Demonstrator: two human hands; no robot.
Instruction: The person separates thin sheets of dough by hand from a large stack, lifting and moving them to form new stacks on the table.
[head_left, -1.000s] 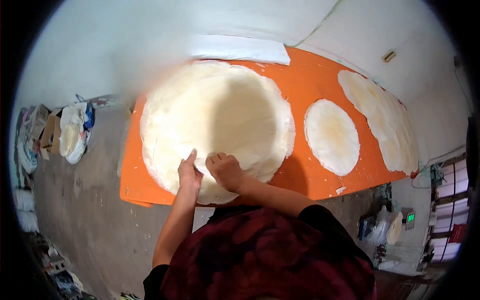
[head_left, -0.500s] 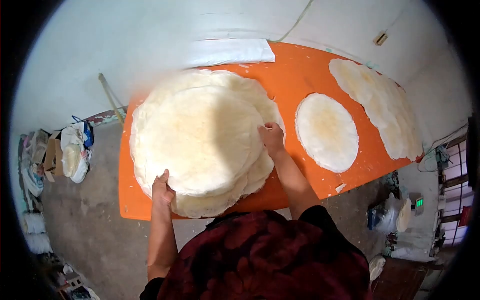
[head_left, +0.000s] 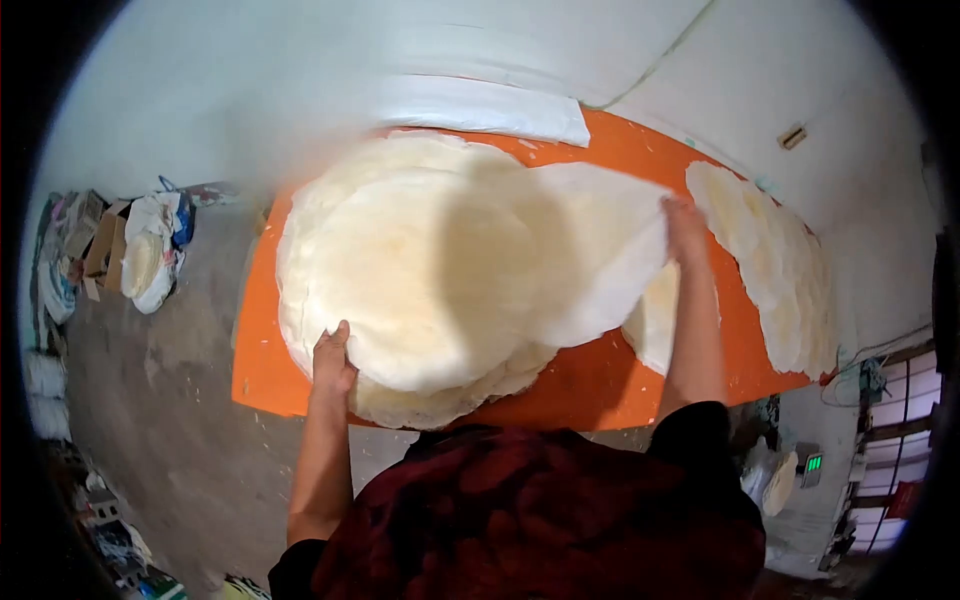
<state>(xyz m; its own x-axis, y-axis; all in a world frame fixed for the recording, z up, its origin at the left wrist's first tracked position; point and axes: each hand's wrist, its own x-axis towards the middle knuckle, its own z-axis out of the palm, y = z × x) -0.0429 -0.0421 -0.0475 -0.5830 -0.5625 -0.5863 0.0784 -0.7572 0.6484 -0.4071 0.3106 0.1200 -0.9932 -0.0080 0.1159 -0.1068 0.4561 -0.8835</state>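
Note:
A pile of large, thin, pale round flatbreads (head_left: 400, 250) lies on the orange table. At the pile's near left edge, my left hand (head_left: 335, 358) is closed on the rim, thumb on top and fingers mostly hidden. My right hand (head_left: 684, 228), slightly blurred, pinches the edge of one thin flatbread (head_left: 600, 240). That sheet is stretched out to the right, from the pile towards my right hand. Beneath its raised edge, a separate flatbread (head_left: 657, 318) is partly covered on the table.
More overlapping flatbreads (head_left: 765, 260) lie along the right side of the orange table (head_left: 590, 390). A folded white sheet (head_left: 485, 108) rests at the back edge by the wall. Bags and a cardboard box (head_left: 105, 245) are on the floor at left; a scale with a green display (head_left: 814, 463) is at right.
My right hand has moved right and away from me, drawing a flatbread's edge off the pile and over the separate one. My left hand stays at the pile's near left rim.

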